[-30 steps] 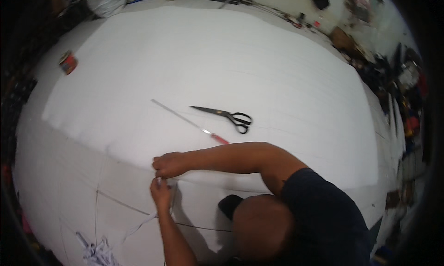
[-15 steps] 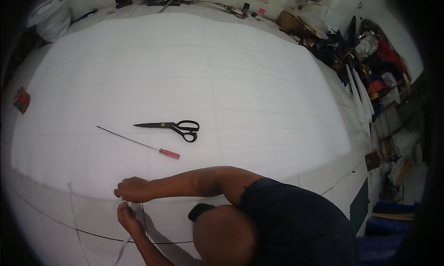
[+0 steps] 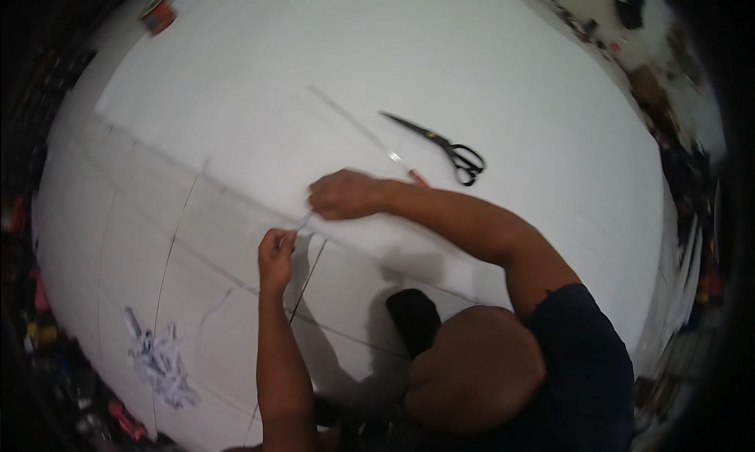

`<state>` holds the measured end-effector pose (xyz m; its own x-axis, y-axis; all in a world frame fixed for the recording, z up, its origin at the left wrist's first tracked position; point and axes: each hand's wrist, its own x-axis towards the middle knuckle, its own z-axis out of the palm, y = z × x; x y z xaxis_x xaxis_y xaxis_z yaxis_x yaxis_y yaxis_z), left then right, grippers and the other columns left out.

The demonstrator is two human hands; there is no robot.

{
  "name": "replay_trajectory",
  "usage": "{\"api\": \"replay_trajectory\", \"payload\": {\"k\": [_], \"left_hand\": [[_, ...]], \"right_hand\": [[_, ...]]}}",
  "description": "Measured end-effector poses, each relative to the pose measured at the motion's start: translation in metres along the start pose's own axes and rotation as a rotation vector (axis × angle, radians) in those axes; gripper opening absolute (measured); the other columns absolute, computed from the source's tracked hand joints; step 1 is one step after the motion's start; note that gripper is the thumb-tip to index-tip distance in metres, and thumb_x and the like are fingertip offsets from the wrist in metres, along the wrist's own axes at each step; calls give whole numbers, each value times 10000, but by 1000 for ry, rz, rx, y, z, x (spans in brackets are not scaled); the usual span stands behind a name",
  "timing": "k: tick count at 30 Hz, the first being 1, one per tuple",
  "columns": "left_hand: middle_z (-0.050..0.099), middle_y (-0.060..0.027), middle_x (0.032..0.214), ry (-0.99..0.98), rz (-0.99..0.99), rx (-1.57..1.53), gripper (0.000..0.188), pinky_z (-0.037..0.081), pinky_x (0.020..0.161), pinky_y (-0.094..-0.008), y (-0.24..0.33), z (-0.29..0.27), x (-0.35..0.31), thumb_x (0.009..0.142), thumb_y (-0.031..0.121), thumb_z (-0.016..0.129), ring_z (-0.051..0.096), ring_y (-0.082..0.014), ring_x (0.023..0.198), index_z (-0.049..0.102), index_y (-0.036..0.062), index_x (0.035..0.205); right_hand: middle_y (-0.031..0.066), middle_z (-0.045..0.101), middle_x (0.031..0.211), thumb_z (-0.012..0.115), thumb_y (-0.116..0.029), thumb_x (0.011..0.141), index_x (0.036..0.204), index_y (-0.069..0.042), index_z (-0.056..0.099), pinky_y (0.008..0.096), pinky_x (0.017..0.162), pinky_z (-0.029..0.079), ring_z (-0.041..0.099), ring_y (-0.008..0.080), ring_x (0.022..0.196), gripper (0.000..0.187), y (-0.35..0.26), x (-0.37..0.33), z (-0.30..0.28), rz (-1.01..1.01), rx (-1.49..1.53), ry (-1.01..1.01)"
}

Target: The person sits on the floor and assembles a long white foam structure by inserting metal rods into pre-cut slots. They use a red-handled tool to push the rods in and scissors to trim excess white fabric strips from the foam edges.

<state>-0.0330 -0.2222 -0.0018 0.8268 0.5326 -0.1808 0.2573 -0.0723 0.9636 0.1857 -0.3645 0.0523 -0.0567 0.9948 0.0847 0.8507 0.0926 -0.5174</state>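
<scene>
Now pinching a thin pale strip point(image 3: 303, 226) between both closed hands, left point(image 3: 275, 257) and right point(image 3: 346, 194), near black-handled scissors point(image 3: 448, 147); next probably needs steady tension.

A wide desk point(image 3: 550, 59) is covered by white fabric point(image 3: 330, 51) with drawn lines. On it lie black scissors point(image 3: 448, 147), a long thin ruler point(image 3: 354, 126) just beside them, white scraps point(image 3: 161, 365) near the lower left, and a small round thing point(image 3: 157, 13) at the far corner.

Bright overhead light glares off the white sheet point(image 3: 472, 59); edges bend (dark, blurred rim).
</scene>
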Motion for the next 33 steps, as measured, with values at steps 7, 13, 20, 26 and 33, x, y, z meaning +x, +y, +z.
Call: {"api": "replay_trajectory", "payload": {"k": [7, 13, 20, 26, 33], "left_hand": [[501, 14, 665, 149, -90, 226, 256, 357, 548, -282, 9, 9, -16, 974, 241, 642, 402, -83, 613, 573, 30, 848], [544, -33, 679, 201, 34, 304, 244, 399, 572, -294, 11, 15, -22, 974, 237, 635, 455, -108, 627, 590, 14, 884], [634, -69, 731, -39, -176, 273, 213, 493, 655, -304, 31, -5, -33, 966, 205, 609, 608, -144, 677, 632, -7, 974], [630, -52, 736, -21, -303, 281, 266, 464, 643, -306, 44, -24, -31, 955, 254, 613, 567, -132, 662, 641, -6, 909], [621, -73, 732, -39, -292, 281, 336, 456, 661, -334, 43, -32, -26, 928, 325, 645, 550, -170, 676, 660, -10, 901]], "right_hand": [[149, 595, 830, 595, -249, 858, 813, -27, 592, 482, 727, 494, 622, 373, 797, 227, -15, -1, 7, 172, 78, 27], [157, 617, 938, 585, -181, 895, 910, -29, 599, 454, 755, 502, 634, 347, 872, 153, -26, -12, -4, 220, 108, 64], [169, 635, 1099, 626, -108, 909, 1126, -30, 600, 412, 875, 507, 631, 316, 1038, 232, 9, -154, -72, 945, -127, 616], [207, 629, 1111, 724, -262, 888, 1248, 12, 624, 402, 889, 500, 623, 330, 1027, 463, -1, -225, -64, 1029, -139, 327], [163, 668, 1002, 741, -246, 828, 1107, 25, 691, 376, 826, 514, 646, 307, 903, 392, 9, -217, -117, 968, -42, 19]]}}
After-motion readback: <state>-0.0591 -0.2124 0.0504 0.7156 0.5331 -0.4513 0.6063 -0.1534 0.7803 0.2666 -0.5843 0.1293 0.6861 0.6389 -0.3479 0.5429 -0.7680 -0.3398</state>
